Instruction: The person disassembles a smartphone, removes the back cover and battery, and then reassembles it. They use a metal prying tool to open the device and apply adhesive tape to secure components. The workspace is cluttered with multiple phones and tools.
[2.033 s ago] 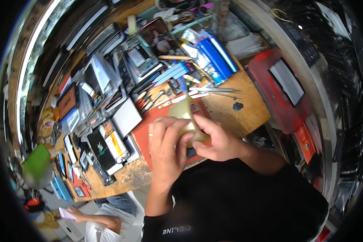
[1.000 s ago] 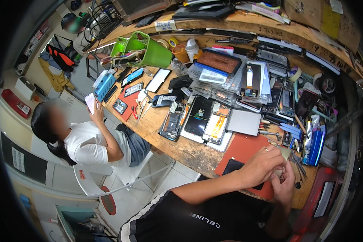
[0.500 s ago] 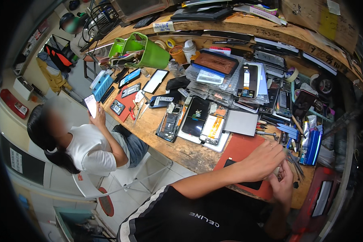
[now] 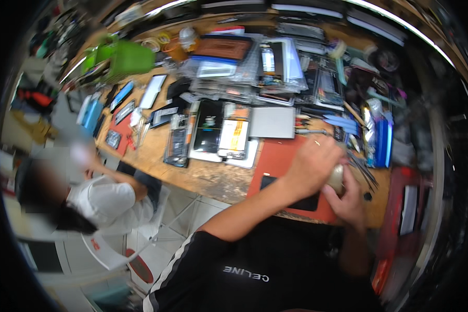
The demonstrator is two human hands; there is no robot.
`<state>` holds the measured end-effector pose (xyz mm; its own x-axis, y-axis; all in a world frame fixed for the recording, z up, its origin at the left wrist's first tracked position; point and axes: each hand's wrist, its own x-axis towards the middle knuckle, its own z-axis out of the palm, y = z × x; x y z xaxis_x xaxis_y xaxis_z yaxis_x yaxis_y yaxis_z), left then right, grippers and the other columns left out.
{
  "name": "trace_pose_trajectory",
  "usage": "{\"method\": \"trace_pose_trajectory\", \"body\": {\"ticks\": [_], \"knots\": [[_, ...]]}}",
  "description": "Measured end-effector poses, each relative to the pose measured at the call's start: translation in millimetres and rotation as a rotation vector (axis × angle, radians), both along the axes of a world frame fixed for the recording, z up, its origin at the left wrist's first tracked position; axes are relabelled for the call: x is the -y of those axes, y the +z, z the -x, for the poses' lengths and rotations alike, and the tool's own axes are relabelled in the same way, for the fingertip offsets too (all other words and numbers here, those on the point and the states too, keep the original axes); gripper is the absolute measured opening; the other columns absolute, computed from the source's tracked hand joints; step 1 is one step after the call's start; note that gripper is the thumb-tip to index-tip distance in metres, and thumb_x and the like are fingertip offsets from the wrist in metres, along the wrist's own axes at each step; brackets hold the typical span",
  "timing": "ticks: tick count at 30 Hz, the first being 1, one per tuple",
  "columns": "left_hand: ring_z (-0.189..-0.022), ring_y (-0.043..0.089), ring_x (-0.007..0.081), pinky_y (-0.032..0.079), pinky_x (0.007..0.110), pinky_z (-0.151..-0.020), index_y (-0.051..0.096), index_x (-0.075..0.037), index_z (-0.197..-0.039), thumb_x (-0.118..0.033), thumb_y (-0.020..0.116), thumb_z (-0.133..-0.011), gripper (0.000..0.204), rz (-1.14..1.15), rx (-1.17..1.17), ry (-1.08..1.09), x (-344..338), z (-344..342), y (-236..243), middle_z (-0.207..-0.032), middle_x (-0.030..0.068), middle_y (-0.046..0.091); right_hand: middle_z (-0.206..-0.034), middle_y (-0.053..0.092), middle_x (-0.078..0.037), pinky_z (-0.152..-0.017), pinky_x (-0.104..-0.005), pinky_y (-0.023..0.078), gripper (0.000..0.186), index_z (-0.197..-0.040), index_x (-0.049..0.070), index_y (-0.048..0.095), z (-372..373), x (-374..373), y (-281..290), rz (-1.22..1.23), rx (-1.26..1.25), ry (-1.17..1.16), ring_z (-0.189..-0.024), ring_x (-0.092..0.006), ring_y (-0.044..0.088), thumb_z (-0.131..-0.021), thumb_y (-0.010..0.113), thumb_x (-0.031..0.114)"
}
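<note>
Both hands are together over the right part of the workbench. A pale beige, rounded thing [image 4: 336,178] sits between them; its kind is partly hidden by fingers. My right hand [image 4: 348,200] is closed around its near right side, thumb against it. My left hand [image 4: 317,161], with a ring on one finger, has its fingers bent over the thing's top. Beneath my left wrist lies a black phone-sized slab [image 4: 302,202], partly covered by the forearm, on a reddish-brown mat [image 4: 268,161].
Opened phones [image 4: 234,136] and a grey flat box [image 4: 273,122] lie left of the mat. Bagged parts [image 4: 223,88] are piled behind. Blue tools and packets [image 4: 382,136] stand at right. A green basket [image 4: 132,58] is far left, near a seated person in white [image 4: 106,200].
The head view has swung, so the bench and hands sit further left and higher, with blur. More of the pale thing shows between my hands, which stay together.
</note>
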<state>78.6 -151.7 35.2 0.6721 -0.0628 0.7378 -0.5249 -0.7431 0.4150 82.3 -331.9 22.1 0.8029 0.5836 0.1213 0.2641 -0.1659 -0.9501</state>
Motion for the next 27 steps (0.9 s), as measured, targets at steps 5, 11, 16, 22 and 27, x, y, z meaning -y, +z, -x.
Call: {"method": "trace_pose_trajectory", "body": {"ticks": [5, 11, 16, 22, 27], "knots": [[-0.093, 0.065, 0.0363, 0.053, 0.044, -0.082, 0.068, -0.001, -0.115, 0.005, 0.067, -0.088, 0.027, 0.176, -0.22, -0.138, -8.4, 4.8, 4.9, -0.1, 0.0174, 0.066, -0.122, 0.068, -0.019, -0.096, -0.0385, 0.054, 0.058, -0.144, -0.004, 0.052, -4.3, 9.5, -5.4, -0.074, -0.015, -0.041, -0.111, -0.0263, 0.068, -0.094, 0.074, 0.014], [-0.095, 0.07, 0.028, 0.055, 0.038, -0.085, 0.071, 0.001, -0.112, 0.002, 0.065, -0.097, 0.016, 0.439, -0.346, -0.11, -10.0, 13.9, 10.9, -0.104, 0.0156, 0.071, -0.118, 0.067, -0.023, -0.094, -0.0423, 0.053, 0.057, -0.142, -0.007, 0.052, -1.5, 10.2, -2.9, -0.107, 0.043, -0.018, -0.108, -0.0337, 0.067, -0.095, 0.074, 0.018], [-0.088, 0.066, 0.0291, 0.052, 0.039, -0.08, 0.07, 0.0, -0.107, 0.002, 0.073, -0.09, 0.018, 0.23, -0.365, -0.179, -13.3, 8.0, 15.8, -0.098, 0.0144, 0.068, -0.117, 0.066, -0.025, -0.092, -0.0434, 0.053, 0.056, -0.138, -0.009, 0.053, -1.0, 6.4, -6.3, -0.026, 0.137, -0.048, -0.106, -0.0344, 0.067, -0.095, 0.075, 0.02], [-0.084, 0.059, 0.0341, 0.049, 0.041, -0.076, 0.058, -0.001, -0.092, 0.002, 0.071, -0.089, 0.013, 0.149, -0.225, -0.125, -4.0, 3.0, 4.0, -0.087, 0.0142, 0.058, -0.111, 0.07, -0.023, -0.088, -0.0398, 0.056, 0.055, -0.139, -0.01, 0.055, -3.0, 9.1, -5.4, -0.141, -0.002, -0.068, -0.1, -0.0299, 0.07, -0.096, 0.075, 0.02], [-0.092, 0.064, 0.0282, 0.052, 0.04, -0.087, 0.057, 0.0, -0.096, -0.005, 0.059, -0.104, 0.01, 0.467, -0.331, -0.167, 0.3, 0.4, -6.3, -0.099, 0.0151, 0.063, -0.11, 0.072, -0.017, -0.086, -0.0348, 0.056, 0.051, -0.138, -0.009, 0.058, -17.0, 11.0, -6.9, -0.205, -0.036, -0.069, -0.098, -0.0174, 0.068, -0.098, 0.074, 0.019]]}}
